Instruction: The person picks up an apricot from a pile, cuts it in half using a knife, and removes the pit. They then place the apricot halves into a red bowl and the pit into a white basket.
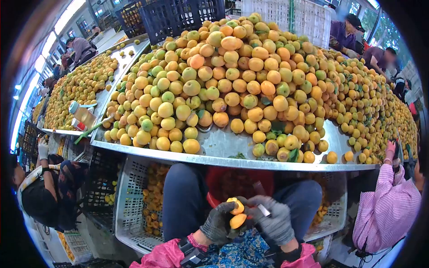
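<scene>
My left hand [217, 222], in a dark grey glove, is closed around a split apricot [237, 220], whose two orange halves show between the fingers. Close beside it, my right hand [275, 219], gloved in lighter grey, grips what looks like a small knife [264, 210]; only a short pale piece of it shows, and the hand is slightly blurred. Both hands are over my lap, above a patterned blue apron [239, 251]. Between my knees, just beyond the hands, stands a red bucket [267, 181] with dark contents I cannot make out.
A big heap of apricots [223, 85] covers the metal table [223, 147], whose raised front edge runs above my knees. White crates [127, 196] holding apricot pieces flank my legs. A plastic bottle [83, 117] stands left. Co-workers sit on both sides, one in a pink checked top [384, 210].
</scene>
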Demonstrator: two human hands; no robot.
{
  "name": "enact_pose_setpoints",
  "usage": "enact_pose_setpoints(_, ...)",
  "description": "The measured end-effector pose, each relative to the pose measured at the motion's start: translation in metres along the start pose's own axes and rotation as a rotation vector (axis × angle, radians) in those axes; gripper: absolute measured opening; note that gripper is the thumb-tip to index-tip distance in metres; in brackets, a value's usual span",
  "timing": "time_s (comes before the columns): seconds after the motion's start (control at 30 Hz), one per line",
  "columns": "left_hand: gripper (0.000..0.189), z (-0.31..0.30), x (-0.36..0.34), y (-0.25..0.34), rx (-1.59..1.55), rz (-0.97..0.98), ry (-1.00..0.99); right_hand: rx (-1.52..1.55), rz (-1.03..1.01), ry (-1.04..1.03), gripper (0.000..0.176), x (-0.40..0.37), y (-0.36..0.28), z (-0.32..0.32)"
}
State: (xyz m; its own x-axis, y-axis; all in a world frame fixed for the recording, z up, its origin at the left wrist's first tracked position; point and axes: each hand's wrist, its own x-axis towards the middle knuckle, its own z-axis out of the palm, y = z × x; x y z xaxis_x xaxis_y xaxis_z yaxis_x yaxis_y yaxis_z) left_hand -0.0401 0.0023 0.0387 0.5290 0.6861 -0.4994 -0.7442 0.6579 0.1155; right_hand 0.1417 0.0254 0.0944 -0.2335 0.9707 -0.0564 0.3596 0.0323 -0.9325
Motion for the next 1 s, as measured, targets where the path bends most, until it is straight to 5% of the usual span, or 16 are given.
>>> enact_pose_setpoints(0.07,0.043,-0.010,0.003,-0.005,0.135,-0.024,-0.141,0.546,0.240,0.178,0.026,0.006,-0.016,-0.011)
enact_pose_setpoints(0.13,0.044,-0.004,0.002,-0.014,0.301,0.029,-0.029,0.843,0.132,0.356,0.028,0.016,-0.020,-0.007)
enact_pose_setpoints(0.23,0.051,-0.005,0.006,-0.024,0.712,0.166,-0.108,0.886,0.140,0.493,0.030,0.029,-0.016,0.006)
enact_pose_setpoints(0.33,0.049,0.003,0.000,-0.029,0.822,0.128,-0.040,0.810,0.212,0.450,0.044,0.032,-0.010,0.013)
enact_pose_setpoints(0.6,0.041,0.000,0.003,-0.038,0.870,0.090,0.002,0.665,0.257,0.369,0.026,0.031,-0.009,0.026)
enact_pose_setpoints(0.7,0.039,-0.006,0.000,-0.036,0.709,0.009,-0.039,0.837,0.311,0.330,0.028,0.035,0.003,0.014)
enact_pose_setpoints(0.9,0.038,-0.003,-0.002,-0.038,0.928,0.132,-0.116,1.079,0.440,0.205,0.032,0.038,0.013,0.012)
enact_pose_setpoints(1.0,0.034,-0.002,0.002,-0.039,0.889,0.187,-0.134,1.447,0.484,0.123,0.031,0.045,0.028,0.013)
